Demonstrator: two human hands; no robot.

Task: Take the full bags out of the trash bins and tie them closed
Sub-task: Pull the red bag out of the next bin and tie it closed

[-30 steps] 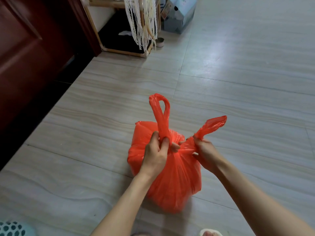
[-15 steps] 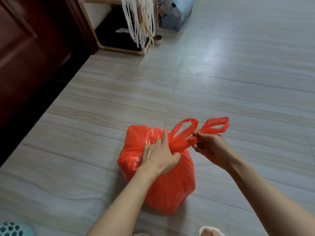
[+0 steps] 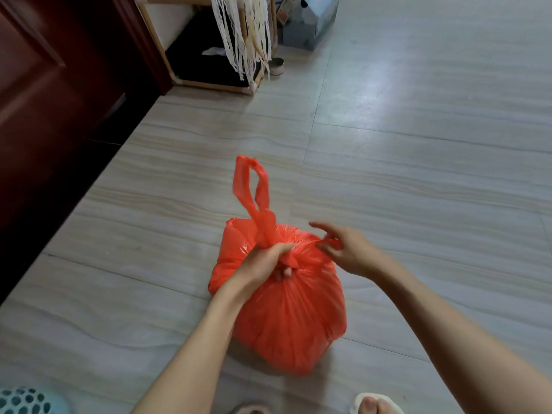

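Observation:
A full orange-red plastic bag (image 3: 286, 318) stands on the tiled floor in front of me. My left hand (image 3: 263, 264) grips the gathered neck of the bag, at the base of one handle loop (image 3: 254, 192) that sticks up and away from me. My right hand (image 3: 346, 249) is at the bag's top right, thumb and fingers pinching the short end of the other handle (image 3: 330, 242), with the index finger stretched out. Most of that second handle is hidden by the hand.
A dark red wooden door (image 3: 50, 100) lines the left. At the back stand a wooden frame (image 3: 209, 85) with hanging cream lace strips, a small round tin (image 3: 277, 66) and a pale blue box (image 3: 310, 22). A teal perforated bin (image 3: 27, 400) shows bottom left. My slippered toes (image 3: 373, 404) are at the bottom edge.
The two handle loops were crossed to the right half a second ago. Now one loop stands upright above my left fist, and my right hand has moved lower onto the other end.

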